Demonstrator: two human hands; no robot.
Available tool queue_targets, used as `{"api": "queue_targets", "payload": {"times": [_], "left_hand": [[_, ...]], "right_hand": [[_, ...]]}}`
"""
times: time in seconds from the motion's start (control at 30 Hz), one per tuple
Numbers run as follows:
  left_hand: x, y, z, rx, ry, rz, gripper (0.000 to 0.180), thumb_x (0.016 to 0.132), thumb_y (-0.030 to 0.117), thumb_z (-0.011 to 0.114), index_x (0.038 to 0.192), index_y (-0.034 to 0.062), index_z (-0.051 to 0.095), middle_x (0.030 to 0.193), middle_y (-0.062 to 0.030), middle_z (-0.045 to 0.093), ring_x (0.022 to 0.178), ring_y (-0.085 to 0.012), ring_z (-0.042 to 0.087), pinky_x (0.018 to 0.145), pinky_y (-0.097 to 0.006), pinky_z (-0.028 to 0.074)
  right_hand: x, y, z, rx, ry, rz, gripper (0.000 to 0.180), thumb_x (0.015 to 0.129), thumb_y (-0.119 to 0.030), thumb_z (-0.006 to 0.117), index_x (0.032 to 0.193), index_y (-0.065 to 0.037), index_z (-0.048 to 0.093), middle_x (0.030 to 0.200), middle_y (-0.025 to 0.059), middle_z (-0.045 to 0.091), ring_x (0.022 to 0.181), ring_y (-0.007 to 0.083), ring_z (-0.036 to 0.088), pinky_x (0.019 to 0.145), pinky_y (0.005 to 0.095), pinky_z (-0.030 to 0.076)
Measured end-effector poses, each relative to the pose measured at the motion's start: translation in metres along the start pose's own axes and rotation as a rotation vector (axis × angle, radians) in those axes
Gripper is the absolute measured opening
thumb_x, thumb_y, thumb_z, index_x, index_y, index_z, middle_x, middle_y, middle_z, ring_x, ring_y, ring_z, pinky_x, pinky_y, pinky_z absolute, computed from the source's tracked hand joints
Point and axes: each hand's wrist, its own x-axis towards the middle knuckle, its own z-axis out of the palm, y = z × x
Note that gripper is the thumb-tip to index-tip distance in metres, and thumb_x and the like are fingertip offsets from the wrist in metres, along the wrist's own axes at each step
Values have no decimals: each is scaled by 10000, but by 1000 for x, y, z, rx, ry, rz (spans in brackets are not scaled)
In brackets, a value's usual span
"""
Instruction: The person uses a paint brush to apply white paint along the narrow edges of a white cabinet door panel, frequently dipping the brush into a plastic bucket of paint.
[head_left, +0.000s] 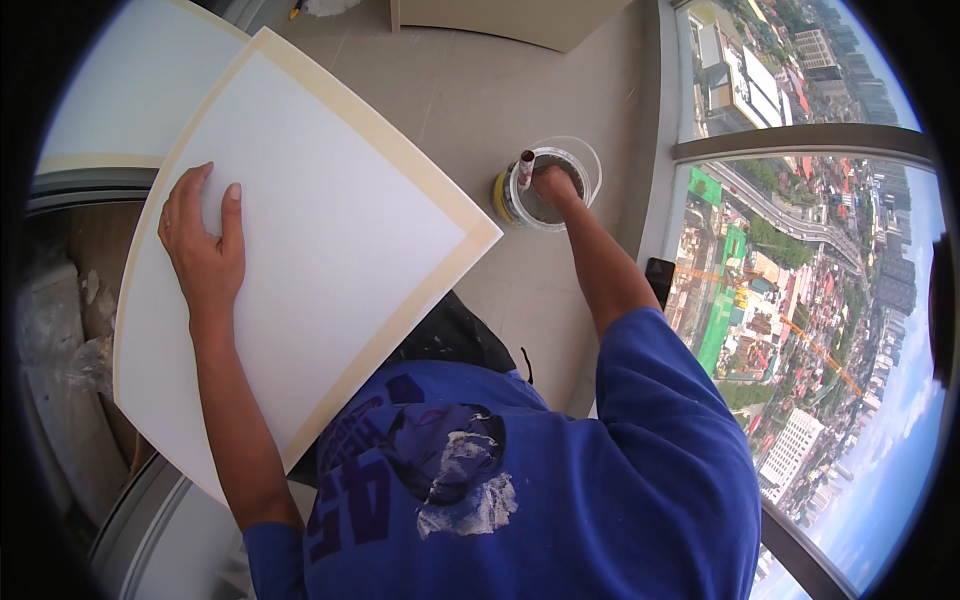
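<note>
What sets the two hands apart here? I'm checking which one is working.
The left hand lies flat and spread on the white panel; the right hand reaches down into the clear bucket, closed on a tool handle. The left arm is bent close to the body, the right stretched out. Both are bare.

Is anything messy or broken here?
Nothing looks broken. The white panel is whole, with the left hand flat on it. The right hand reaches into a clear bucket on the floor, beside a brush handle. The only mess is white smears on the blue shirt.
</note>
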Motion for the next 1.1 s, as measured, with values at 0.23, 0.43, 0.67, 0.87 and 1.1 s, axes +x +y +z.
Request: {"api": "queue_targets", "payload": {"times": [0.23,0.43,0.67,0.87,1.1], "left_hand": [[10,10,-1,-12,-11,20,359,1034,243,685,1324,35,657,1338,-161,666,1271,-339,600,1129,-471,417],[5,6,0,-10,28,25,365,1031,283,683,1306,43,665,1294,-149,684,1249,-333,613,1130,-491,390],[6,8,-6,-34,28,3,374,1037,285,681,1325,47,664,1310,-141,686,1265,-325,609,1152,-486,386],[8,10,-9,-54,39,11,364,1030,253,697,1325,39,671,1318,-163,686,1256,-343,616,1130,-477,423],[3,2,-9,-73,53,-7,385,1033,313,682,1322,58,672,1312,-130,692,1263,-304,619,1175,-483,351]], "right_hand": [[-16,2,-13,199,51,4,396,915,-323,593,1103,-41,798,1069,250,763,1074,407,731,974,458,565],[-113,-21,-79,481,184,-7,304,914,-266,666,1100,-78,816,941,163,797,877,324,785,836,384,611],[-194,-3,-90,247,276,-280,228,933,-175,671,1077,-63,807,949,169,790,869,336,779,829,381,609],[-221,9,-82,191,291,-459,192,933,-104,675,1082,-42,781,1085,183,772,992,365,752,899,403,589],[-224,3,-99,233,293,-356,190,951,-121,691,1092,-27,778,1017,156,791,949,319,776,855,374,601]]}}
